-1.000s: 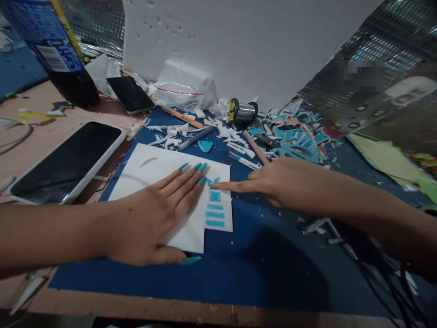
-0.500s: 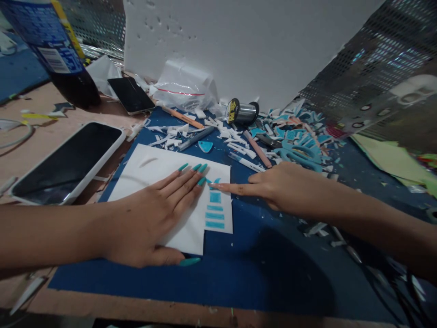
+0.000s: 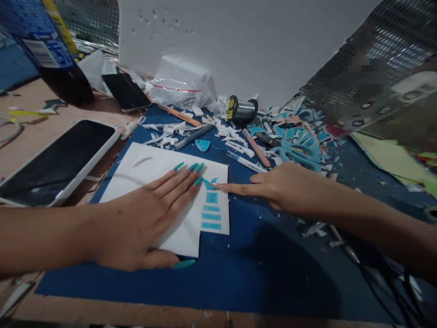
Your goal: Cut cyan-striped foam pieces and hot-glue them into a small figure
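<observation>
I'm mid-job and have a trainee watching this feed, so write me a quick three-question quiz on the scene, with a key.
1. True or false: the left hand lies palm-down on the white sheet.
2. Which finger of the right hand is stretched out towards the blue shapes?
3. What colour are the handles of the scissors? A) orange, B) light blue, C) black

Key: 1 true; 2 the index finger; 3 B.

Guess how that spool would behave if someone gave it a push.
The spool would probably roll, since it lies on its side with round rims. White scraps beside it might soon stop it. Its shiny middle may feel slippery.
</observation>
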Demonstrator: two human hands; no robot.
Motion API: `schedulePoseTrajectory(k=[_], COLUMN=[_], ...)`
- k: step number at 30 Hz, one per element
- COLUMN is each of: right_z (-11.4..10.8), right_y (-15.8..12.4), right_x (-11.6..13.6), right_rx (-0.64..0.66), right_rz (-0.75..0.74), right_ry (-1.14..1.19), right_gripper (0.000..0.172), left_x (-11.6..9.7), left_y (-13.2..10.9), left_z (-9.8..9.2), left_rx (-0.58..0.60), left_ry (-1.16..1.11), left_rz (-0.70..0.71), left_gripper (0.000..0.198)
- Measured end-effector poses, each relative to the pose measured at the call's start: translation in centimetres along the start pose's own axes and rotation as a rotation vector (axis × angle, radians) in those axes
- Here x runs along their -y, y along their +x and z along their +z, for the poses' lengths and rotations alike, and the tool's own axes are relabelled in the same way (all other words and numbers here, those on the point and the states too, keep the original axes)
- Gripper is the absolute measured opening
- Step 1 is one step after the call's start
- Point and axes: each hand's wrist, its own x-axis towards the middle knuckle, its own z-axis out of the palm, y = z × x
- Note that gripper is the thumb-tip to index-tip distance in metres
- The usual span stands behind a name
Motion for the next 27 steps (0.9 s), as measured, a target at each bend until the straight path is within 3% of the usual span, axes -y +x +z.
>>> schedulePoseTrajectory(k=[15, 17, 20, 27], right_z=[0.9, 1.0, 0.7, -0.8], right_y=[-0.9, -1.5, -2.8, -3.7], right_x=[-0.2, -0.1, 0.1, 1.9], right_rx=[-0.034, -0.079, -0.213, -0.348], right_rz=[0.029, 0.050, 0.149, 0.422], right_ry=[0.023, 0.093, 0.211, 0.446], right_gripper=[0.088, 0.080, 0.059, 0.047], left_x=[0.1, 0.0, 0.0, -0.2], left_y=[0.0, 0.0, 0.0, 0.3], left_z=[0.1, 0.0, 0.0, -0.7], left_rx=[0.004, 0.010, 0.012, 0.107], left_ry=[-0.042, -0.038, -0.035, 0.012], left_rz=[-0.018, -0.017, -0.024, -0.029], left_gripper=[0.092, 0.092, 0.092, 0.095])
